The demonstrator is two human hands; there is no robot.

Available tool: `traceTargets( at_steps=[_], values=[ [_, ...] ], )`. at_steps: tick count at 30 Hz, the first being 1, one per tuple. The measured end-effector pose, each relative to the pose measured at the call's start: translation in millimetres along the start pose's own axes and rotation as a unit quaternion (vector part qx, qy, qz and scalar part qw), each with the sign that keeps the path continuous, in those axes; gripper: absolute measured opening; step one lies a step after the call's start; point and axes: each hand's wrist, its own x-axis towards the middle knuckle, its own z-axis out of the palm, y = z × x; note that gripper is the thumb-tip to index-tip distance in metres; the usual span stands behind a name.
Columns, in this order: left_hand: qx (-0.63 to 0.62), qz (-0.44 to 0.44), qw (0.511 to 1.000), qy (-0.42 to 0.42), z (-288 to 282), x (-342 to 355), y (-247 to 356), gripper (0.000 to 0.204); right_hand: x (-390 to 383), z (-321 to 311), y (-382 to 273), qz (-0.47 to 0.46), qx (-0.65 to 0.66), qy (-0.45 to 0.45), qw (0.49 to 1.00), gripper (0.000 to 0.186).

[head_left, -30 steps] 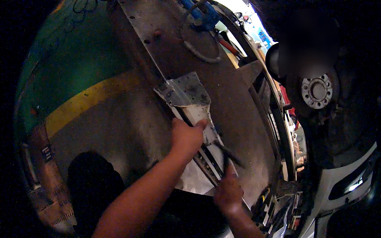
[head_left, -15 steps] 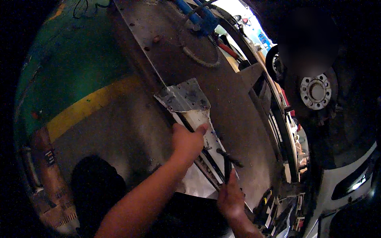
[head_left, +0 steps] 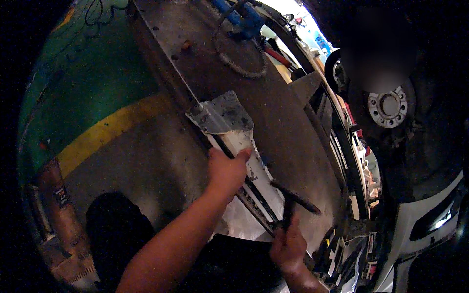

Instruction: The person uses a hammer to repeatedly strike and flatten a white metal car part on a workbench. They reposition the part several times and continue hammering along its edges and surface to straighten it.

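A long white metal rail [head_left: 239, 140] with a dark slot and a grey, spotted end plate [head_left: 220, 112] lies at a slant on the brown steel bench top. My left hand [head_left: 224, 173] is closed on the rail, its thumb over the white face just below the plate. Lower right, my right hand [head_left: 288, 244] is wrapped round the handle of a dark hammer [head_left: 298, 198], whose long head is over the rail's right edge; whether it touches the metal I cannot tell.
The bench [head_left: 288, 136] carries a blue tool [head_left: 244, 22] with a looped hose at the back. A green floor [head_left: 88, 83] with a yellow stripe lies left, near cardboard [head_left: 63, 229]. A car's wheel hub [head_left: 388, 108] and bumper [head_left: 415, 229] stand at the right.
The hammer has moved slightly right and its head now shows more side-on. My right hand has shifted a little rightward. My left hand keeps its hold, with the view slightly shifted.
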Motion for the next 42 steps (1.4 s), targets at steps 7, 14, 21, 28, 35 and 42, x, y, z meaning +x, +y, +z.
traceTargets(
  at_steps=[7, 14, 21, 28, 35, 42],
  values=[
    [0.002, 0.008, 1.000, -0.011, 6.3, 9.5, -16.1, 0.068, 12.8, -0.8, -5.0, 0.036, 0.007, -0.080, 0.996, 0.060],
    [-0.045, 0.009, 0.999, -0.024, 6.5, 8.4, -15.0, 0.069, -17.0, 23.1, 11.8, -0.004, 0.061, 0.065, 0.996, 0.059],
    [-0.010, 0.001, 1.000, -0.011, 3.9, 11.1, -16.8, 0.071, -14.7, 3.1, 4.6, -0.004, 0.055, 0.047, 0.997, 0.060],
    [0.054, -0.021, 0.998, -0.018, -2.5, 1.4, 2.9, 0.073, 13.3, 2.8, -10.0, 0.094, -0.007, -0.110, 0.990, 0.059],
    [-0.048, 0.024, 0.998, -0.033, 6.1, 19.6, -24.5, 0.072, 6.7, 20.5, -4.9, -0.005, 0.027, -0.023, 0.999, 0.065],
    [-0.009, 0.021, 1.000, -0.008, -0.8, 8.1, -10.4, 0.070, 7.6, 1.0, -9.8, -0.017, 0.019, 0.021, 0.999, 0.065]
  ],
)
